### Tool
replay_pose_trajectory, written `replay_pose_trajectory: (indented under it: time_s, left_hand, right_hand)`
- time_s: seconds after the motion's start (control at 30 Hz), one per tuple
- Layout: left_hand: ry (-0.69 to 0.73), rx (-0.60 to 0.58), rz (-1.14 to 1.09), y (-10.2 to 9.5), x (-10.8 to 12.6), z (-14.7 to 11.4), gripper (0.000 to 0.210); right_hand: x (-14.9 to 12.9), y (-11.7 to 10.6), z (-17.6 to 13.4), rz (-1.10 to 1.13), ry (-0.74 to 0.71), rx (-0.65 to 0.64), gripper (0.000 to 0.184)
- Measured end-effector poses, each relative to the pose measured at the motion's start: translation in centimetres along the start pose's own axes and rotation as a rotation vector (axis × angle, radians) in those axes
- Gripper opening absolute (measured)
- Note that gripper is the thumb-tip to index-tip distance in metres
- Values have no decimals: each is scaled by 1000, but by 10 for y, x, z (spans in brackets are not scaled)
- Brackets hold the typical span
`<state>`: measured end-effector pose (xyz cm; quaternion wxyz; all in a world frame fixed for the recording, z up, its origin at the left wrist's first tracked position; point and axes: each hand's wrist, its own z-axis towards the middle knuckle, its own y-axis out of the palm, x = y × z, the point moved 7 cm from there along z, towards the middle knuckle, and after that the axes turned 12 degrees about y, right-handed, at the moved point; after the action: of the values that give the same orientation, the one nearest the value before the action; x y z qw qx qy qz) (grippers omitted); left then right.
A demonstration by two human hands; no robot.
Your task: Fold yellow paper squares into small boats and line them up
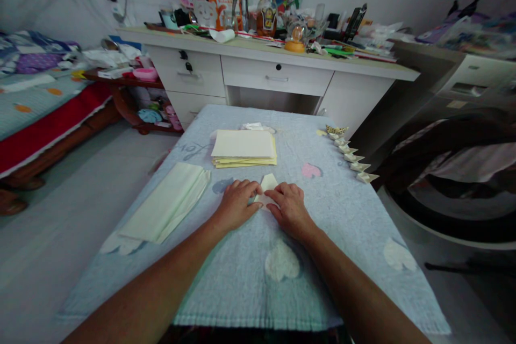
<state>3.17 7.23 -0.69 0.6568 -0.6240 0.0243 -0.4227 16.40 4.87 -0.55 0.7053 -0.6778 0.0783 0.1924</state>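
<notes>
both hands' fingers on the small folded paper [269, 180]; can't tell if left hand [238, 203] or right hand [292, 208] is pinching or just pressing. paper's mid-cloth [342, 269], nearer than paper stack [242, 144]. folded sheets [163, 201] left.

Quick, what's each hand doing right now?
Left hand: partly curled, at the left side of the small folded paper; can't tell if pinching.
Right hand: partly curled, fingertips on its right side; pinch can't be told.
</notes>
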Motion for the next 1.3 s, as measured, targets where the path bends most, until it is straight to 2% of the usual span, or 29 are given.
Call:
replay_pose_trajectory:
  time_s: [0.2,0.4,0.53,0.67,0.9,1.03,1.2,1.3]
  left_hand:
    - [8,-12,-44,-2,-8,-2,15]
    - [25,-13,-40,-6,-13,-5,19]
    - [-64,68,81,-11,-20,-6,12]
    - [-93,69,166,-7,-14,-8,22]
    - [-117,60,86,-4,-7,-7,24]
    - [-119,51,50,-4,-7,-5,22]
    - [-62,41,-31,-4,0,-4,14]
    - [-8,29,-116,-4,5,-2,9]
  right_hand:
    - [2,1,1,28,17,-8,32]
    - [5,1,2,83,25,-4,33]
    - [9,-1,2,114,57,23,42]
    - [14,-3,2,114,100,98,57]
    - [15,-1,4,156,93,66,67]
    - [20,-6,4,284,108,91,72]
    - [31,-9,8,611,132,153,72]
    - [38,-7,10,746,178,130,74]
